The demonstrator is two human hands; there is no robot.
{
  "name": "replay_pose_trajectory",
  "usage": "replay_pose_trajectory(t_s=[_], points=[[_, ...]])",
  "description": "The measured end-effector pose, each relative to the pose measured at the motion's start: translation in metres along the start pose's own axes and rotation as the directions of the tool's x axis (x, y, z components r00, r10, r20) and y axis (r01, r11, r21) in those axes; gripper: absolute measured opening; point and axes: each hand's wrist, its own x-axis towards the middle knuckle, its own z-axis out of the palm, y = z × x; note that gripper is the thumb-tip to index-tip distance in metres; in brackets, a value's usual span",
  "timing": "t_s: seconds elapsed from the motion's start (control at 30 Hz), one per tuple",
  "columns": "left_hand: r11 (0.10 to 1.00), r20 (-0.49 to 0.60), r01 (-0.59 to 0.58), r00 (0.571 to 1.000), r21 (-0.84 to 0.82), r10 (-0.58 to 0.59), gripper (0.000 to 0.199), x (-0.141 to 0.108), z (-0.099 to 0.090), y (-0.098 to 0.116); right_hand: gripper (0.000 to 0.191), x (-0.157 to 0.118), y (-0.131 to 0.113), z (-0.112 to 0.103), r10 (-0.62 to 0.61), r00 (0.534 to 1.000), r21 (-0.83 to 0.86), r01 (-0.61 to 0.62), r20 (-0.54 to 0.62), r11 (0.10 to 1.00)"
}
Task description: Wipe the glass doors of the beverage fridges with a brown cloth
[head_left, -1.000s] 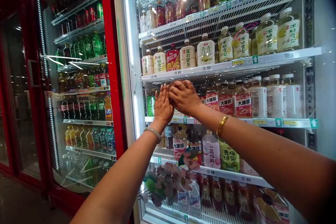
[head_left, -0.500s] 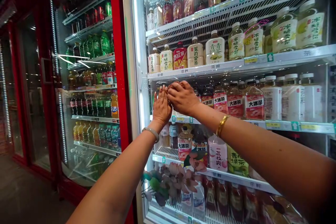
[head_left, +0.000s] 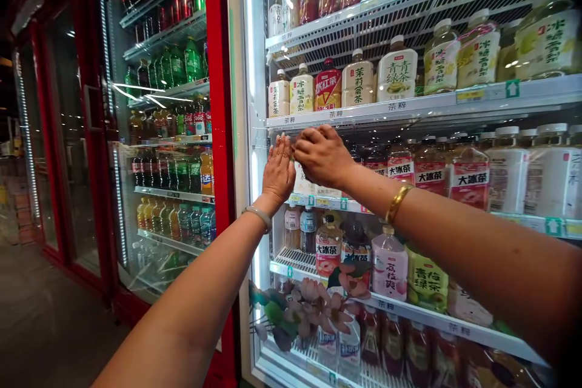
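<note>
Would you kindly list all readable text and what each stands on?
"冰糖雪梨": pale yellow bottles
"冰红茶": red-labelled bottle
"青青绿茶": white-labelled bottle
"茉莉?茶", third character unclear: cream bottle
"大冰茶": red-and-white-labelled bottles
"荔枝爽": pink bottle
"青梅绿茶": green bottle
"茶粹": shelf-edge strips
Price tags and other labels: too small or blurred to read.

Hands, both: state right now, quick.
Left hand: open, held flat; no held object visible.
Right hand: curled; whether it is closed on anything cannot be told.
</note>
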Motion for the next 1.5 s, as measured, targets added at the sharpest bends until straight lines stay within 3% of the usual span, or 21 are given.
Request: replay_pose_trajectory(t_s=[0.07, 0.13, 0.23, 0.3, 0.37, 0.43, 0.5, 0.6, 0.67, 0.7, 0.77, 0.83, 0.87, 0.97, 1.07, 1.13, 1.2, 1.27, 1.37, 1.43, 1.5], points=[[1.0, 0.018, 0.009, 1.0, -0.001, -0.009, 0.063, 0.0, -0.003, -0.007, 0.021, -0.004, 0.005, -0.002, -0.207, 0.978, 0.05, 0.206, 0.031, 0.977], [1.0, 0.039, -0.007, 0.999, -0.002, 0.007, 0.062, 0.0, -0.004, -0.012, 0.022, -0.002, 0.013, -0.003, -0.275, 0.96, 0.079, 0.27, 0.05, 0.96], [0.999, 0.011, -0.011, 1.0, -0.034, 0.011, 0.061, 0.0, -0.002, -0.016, 0.031, 0.015, 0.011, 0.002, -0.037, 0.998, 0.04, 0.034, 0.057, 0.999], [0.998, -0.014, 0.01, 1.0, -0.062, -0.011, 0.06, 0.0, 0.001, -0.018, 0.036, 0.03, -0.004, 0.011, 0.173, 0.984, 0.013, -0.174, 0.038, 0.985], [0.996, -0.024, 0.052, 0.998, -0.075, -0.054, 0.06, 0.0, 0.003, -0.023, 0.038, 0.038, -0.022, 0.02, 0.265, 0.964, 0.014, -0.266, 0.023, 0.964], [0.992, -0.033, 0.105, 0.994, -0.073, -0.108, 0.06, -0.002, 0.001, -0.029, 0.037, 0.035, -0.036, 0.025, 0.186, 0.982, 0.03, -0.187, 0.033, 0.982], [0.99, -0.023, 0.124, 0.992, -0.06, -0.126, 0.061, -0.004, -0.003, -0.036, 0.032, 0.025, -0.038, 0.025, -0.002, 0.999, 0.058, -0.002, 0.055, 0.998], [0.996, 0.019, 0.08, 0.997, -0.038, -0.079, 0.063, -0.008, -0.008, -0.042, 0.025, 0.01, -0.02, 0.018, -0.302, 0.95, 0.113, 0.293, 0.073, 0.949], [0.997, 0.01, 0.07, 0.997, -0.04, -0.07, 0.063, -0.008, -0.007, -0.043, 0.025, 0.011, -0.008, 0.014, -0.345, 0.935, 0.114, 0.335, 0.081, 0.935], [0.996, -0.006, 0.08, 0.997, -0.048, -0.08, 0.063, -0.007, -0.005, -0.043, 0.026, 0.015, -0.005, 0.014, -0.278, 0.957, 0.101, 0.269, 0.085, 0.958], [0.992, -0.04, 0.103, 0.994, -0.073, -0.106, 0.062, -0.005, 0.0, -0.043, 0.03, 0.026, -0.012, 0.017, -0.022, 0.997, 0.06, 0.017, 0.08, 0.998], [0.986, -0.066, 0.132, 0.988, -0.101, -0.139, 0.062, -0.007, 0.003, -0.045, 0.033, 0.035, -0.032, 0.024, 0.18, 0.982, 0.04, -0.183, 0.063, 0.982], [0.983, -0.066, 0.146, 0.986, -0.112, -0.154, 0.062, -0.009, 0.002, -0.047, 0.034, 0.036, -0.043, 0.027, 0.201, 0.978, 0.041, -0.203, 0.057, 0.978], [0.982, -0.008, 0.151, 0.988, -0.113, -0.153, 0.062, -0.024, -0.004, -0.054, 0.031, 0.027, -0.068, 0.031, 0.055, 0.997, 0.069, -0.058, 0.052, 0.996], [0.988, 0.043, 0.124, 0.992, -0.089, -0.12, 0.062, -0.038, -0.013, -0.055, 0.027, 0.006, -0.06, 0.021, -0.189, 0.981, 0.106, 0.183, 0.05, 0.977], [0.99, 0.049, 0.12, 0.992, -0.079, -0.117, 0.062, -0.037, -0.014, -0.047, 0.027, -0.006, -0.038, 0.01, -0.302, 0.952, 0.118, 0.294, 0.057, 0.948], [0.991, 0.055, 0.111, 0.993, -0.072, -0.108, 0.063, -0.025, -0.011, -0.029, 0.026, -0.012, -0.014, -0.001, -0.273, 0.961, 0.087, 0.267, 0.055, 0.96], [0.993, 0.044, 0.094, 0.995, -0.071, -0.091, 0.064, -0.008, -0.005, -0.005, 0.026, -0.013, 0.005, -0.01, -0.07, 0.997, 0.021, 0.07, 0.015, 0.997], [0.993, -0.006, 0.089, 0.996, -0.08, -0.09, 0.065, 0.012, 0.006, 0.034, 0.026, -0.016, 0.01, -0.017, 0.225, 0.972, -0.04, -0.228, -0.075, 0.973], [0.993, -0.019, 0.095, 0.995, -0.074, -0.097, 0.066, 0.014, 0.01, 0.053, 0.025, -0.025, 0.005, -0.021, 0.21, 0.974, -0.048, -0.214, -0.083, 0.976], [0.995, 0.0, 0.083, 0.997, -0.051, -0.083, 0.066, 0.008, 0.012, 0.063, 0.023, -0.038, 0.004, -0.027, 0.053, 0.997, -0.042, -0.055, -0.051, 0.998]])
